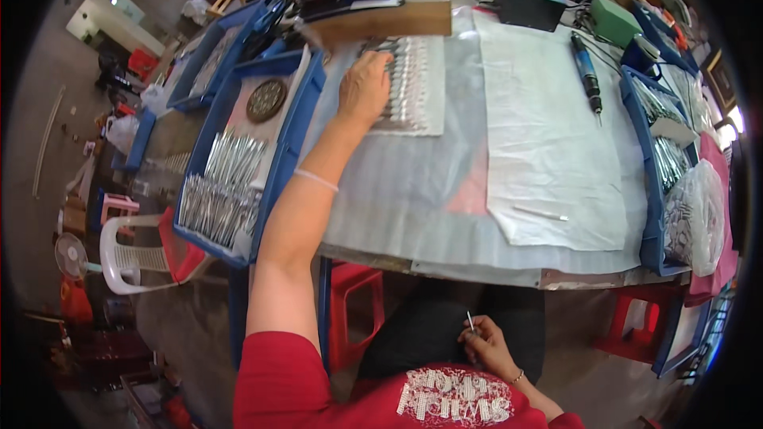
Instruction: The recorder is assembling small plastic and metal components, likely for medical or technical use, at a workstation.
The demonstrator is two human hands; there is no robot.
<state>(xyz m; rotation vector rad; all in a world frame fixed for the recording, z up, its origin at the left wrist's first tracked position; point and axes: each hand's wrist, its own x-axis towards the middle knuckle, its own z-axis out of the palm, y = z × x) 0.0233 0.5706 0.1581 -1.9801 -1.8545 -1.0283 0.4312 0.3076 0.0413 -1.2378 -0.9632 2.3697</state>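
My left arm reaches to the far middle of the table, where my left hand (pixel 365 90) bends over the left side of a set of small silvery parts (pixel 408 83). These lie in close rows on a white sheet (pixel 435 115). Its fingers curl down together at the parts; whatever is between the fingertips is hidden. Low over my lap, my right hand (pixel 486 345) is closed around a thin, pale, rod-like piece (pixel 470 320) that points upward. A similar slim silvery piece (pixel 540 213) lies on the white cloth (pixel 556 135) at the right of the table.
Left of my arm, a blue tray (pixel 284 160) contains several slim metal pieces (pixel 221 202) and a round dark disc (pixel 266 101). A blue-and-black electric screwdriver (pixel 586 71) rests on the cloth. Another blue tray (pixel 653 222) with metal pieces and a plastic bag stands at the right edge.
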